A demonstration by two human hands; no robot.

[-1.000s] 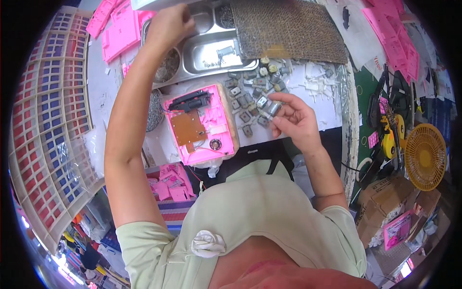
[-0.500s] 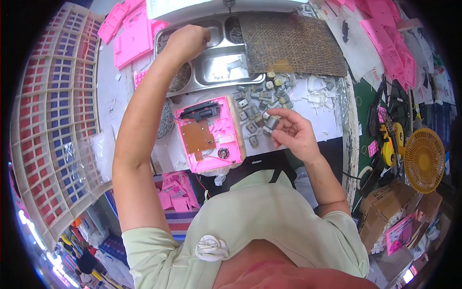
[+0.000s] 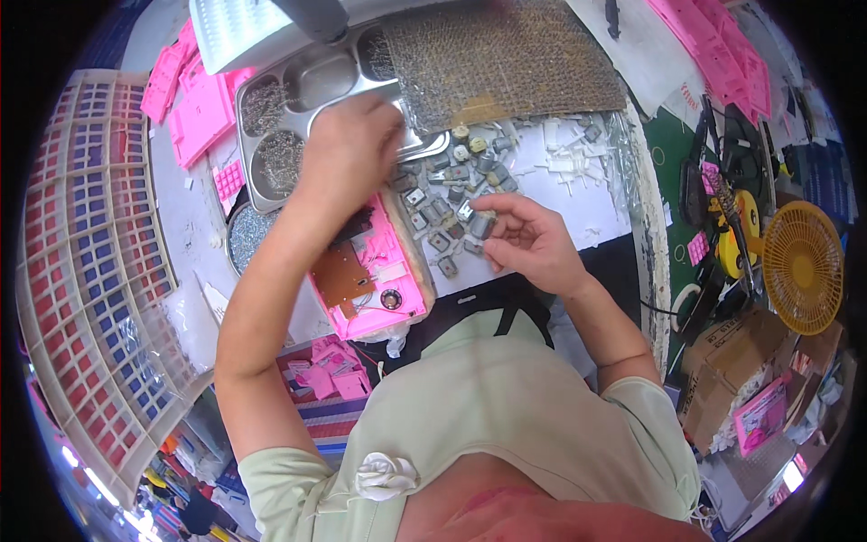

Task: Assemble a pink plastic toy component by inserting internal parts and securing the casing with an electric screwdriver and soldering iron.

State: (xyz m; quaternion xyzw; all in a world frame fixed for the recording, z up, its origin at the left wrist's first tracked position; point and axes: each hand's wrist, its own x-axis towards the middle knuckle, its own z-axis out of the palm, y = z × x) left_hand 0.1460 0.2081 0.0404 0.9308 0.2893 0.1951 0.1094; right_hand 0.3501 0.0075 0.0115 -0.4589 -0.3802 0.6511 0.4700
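Note:
My right hand [image 3: 531, 242] pinches a small grey motor [image 3: 482, 222] between thumb and fingers, at the near edge of a heap of similar motors [image 3: 440, 213]. My left hand [image 3: 354, 149] reaches over the near compartment of a metal divided tray [image 3: 271, 200]. Its fingers are curled together, slightly blurred, and what they hold, if anything, is hidden. Beneath that forearm lies an open pink plastic casing [image 3: 411, 287] on a padded block, with a brown circuit board [image 3: 343, 276] and a round dark part [image 3: 390, 299] inside. My left hand and wrist cover its far end.
A brown woven mat [image 3: 506, 68] overlaps the tray's right side. White plastic pieces [image 3: 571, 161] lie right of the motors. Left of the casing stands a round container of small metal bits [image 3: 248, 237]. Pink panels [image 3: 200, 117] are stacked far left; a yellow fan [image 3: 803, 268] stands right.
My left hand has come from the tray's far compartment toward its near one, closer to the casing. The right hand still pinches a motor. The view has shifted, moving the table items leftward.

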